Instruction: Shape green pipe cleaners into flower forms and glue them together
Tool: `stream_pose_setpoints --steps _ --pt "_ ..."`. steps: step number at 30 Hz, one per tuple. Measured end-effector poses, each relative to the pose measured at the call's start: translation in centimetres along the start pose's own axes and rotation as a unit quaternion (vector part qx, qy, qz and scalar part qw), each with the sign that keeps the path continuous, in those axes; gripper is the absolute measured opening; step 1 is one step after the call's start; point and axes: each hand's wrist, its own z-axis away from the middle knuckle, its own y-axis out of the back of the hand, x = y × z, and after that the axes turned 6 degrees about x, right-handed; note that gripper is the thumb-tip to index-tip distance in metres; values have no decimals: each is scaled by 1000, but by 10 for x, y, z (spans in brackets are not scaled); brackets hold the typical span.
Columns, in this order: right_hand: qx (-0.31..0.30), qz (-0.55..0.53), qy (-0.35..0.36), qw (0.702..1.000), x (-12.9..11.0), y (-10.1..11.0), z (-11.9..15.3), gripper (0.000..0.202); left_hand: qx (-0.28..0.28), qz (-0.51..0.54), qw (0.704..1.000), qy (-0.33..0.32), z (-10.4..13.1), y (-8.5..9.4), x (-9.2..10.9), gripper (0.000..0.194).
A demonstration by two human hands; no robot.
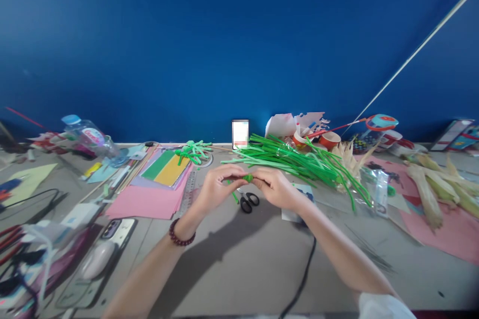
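Above the middle of the table, my left hand (221,183) and my right hand (275,185) meet with pinched fingers. Between their fingertips they hold a green pipe cleaner (248,178), wound into a small coil, with a straight end slanting down below my left fingers. Its finer shape is too small to make out. Black-handled scissors (249,202) lie on the table just beneath my hands, their blades partly covered. Behind my right hand spreads a large bundle of green pipe cleaners (299,162). Bent light-green pipe cleaners (194,150) sit beyond my left hand.
Pink paper (145,203) and a clear ruler (188,192) lie to the left, near a phone (121,232) and a tilted water bottle (92,134). Corn husks (430,189) and a paper cup (330,139) are on the right. A black cable (305,279) crosses the front.
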Motion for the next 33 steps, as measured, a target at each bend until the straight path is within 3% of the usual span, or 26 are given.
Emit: stream_pose_setpoints --steps 4,9,14,21,26,30,33 --pt "-18 -39 -11 999 -4 6 -1 24 -17 23 999 19 -3 4 4 18" --pt "18 -16 5 1000 -5 5 -1 27 -58 -36 997 -38 -3 9 7 23" --pt "33 1 20 999 -6 2 0 27 -37 -99 987 -118 1 7 5 21" --pt "29 -10 20 999 -3 0 1 28 -18 -129 977 -170 4 0 -2 20" --pt "28 -11 21 999 1 0 -1 27 -26 -97 986 -132 0 4 -1 20" --pt "35 -4 27 999 3 1 0 24 -31 -72 995 -69 -5 11 0 34" --pt "37 22 37 998 2 0 1 25 -26 -76 993 -81 -5 11 -3 33"
